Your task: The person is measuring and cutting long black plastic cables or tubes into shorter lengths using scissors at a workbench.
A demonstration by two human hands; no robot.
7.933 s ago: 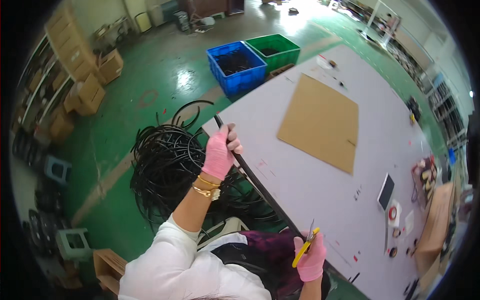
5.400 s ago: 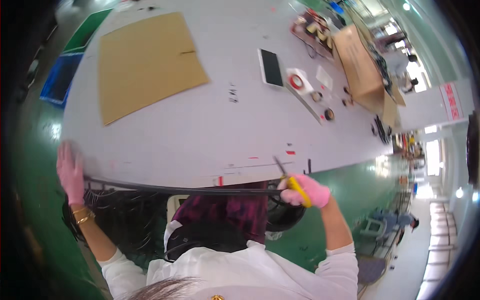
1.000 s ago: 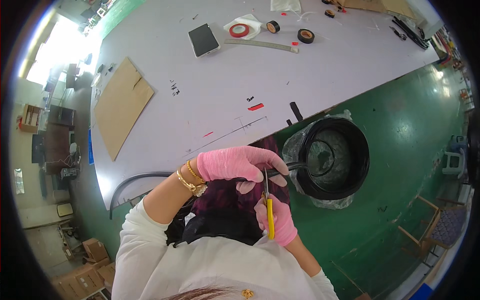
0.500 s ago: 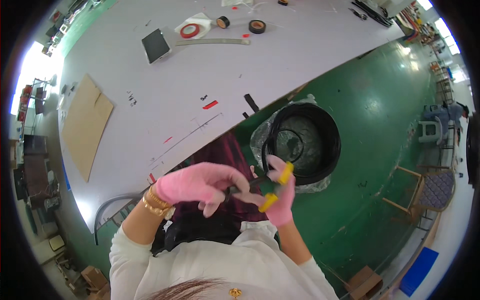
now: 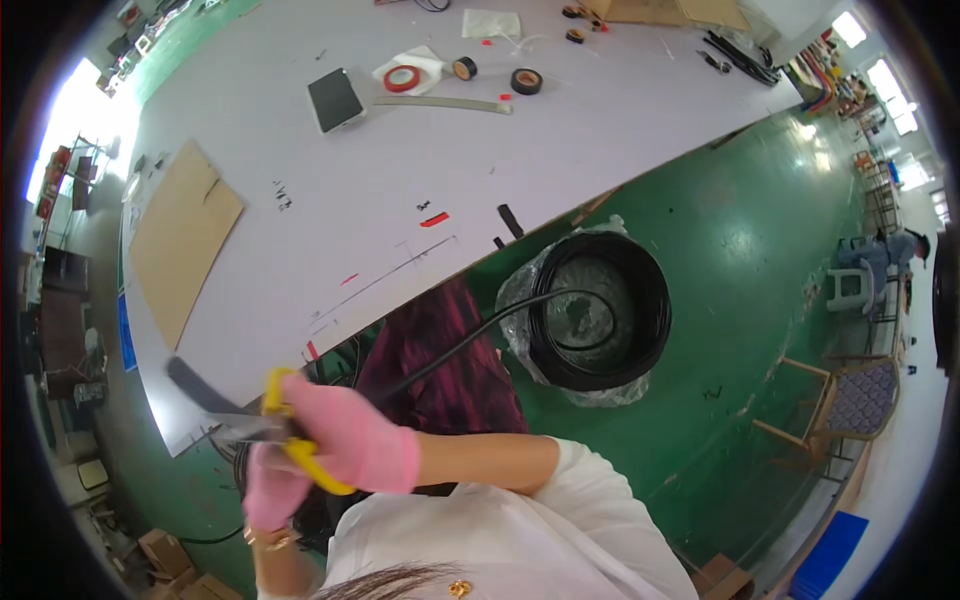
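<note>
My right hand point(image 5: 350, 440), in a pink glove, reaches across to the left and is closed around yellow-handled scissors point(image 5: 318, 468). Their grey blades point(image 5: 240, 430) point left and are blurred. Just below and behind it is my left hand point(image 5: 272, 488), also gloved in pink and partly covered. It appears curled around black cable, though its fingers are smeared. From the coil of black cable point(image 5: 655, 325), a length of cable point(image 5: 450, 355) stretches to my hands. A dark, blurred end point(image 5: 195, 385) sticks out past the blades over the table corner.
The coil sits in clear plastic wrap point(image 5: 515, 295) on the green floor point(image 5: 740, 220). On the white table point(image 5: 370, 190) lie a steel ruler point(image 5: 445, 103), tape rolls point(image 5: 527, 81), a dark flat device point(image 5: 336, 101) and a cardboard sheet point(image 5: 185, 245). A chair point(image 5: 862, 400) stands right.
Both hands have moved left to the table corner, the right crossing over with the scissors. The cable now stretches from the coil to my hands, and the view has shifted slightly.
</note>
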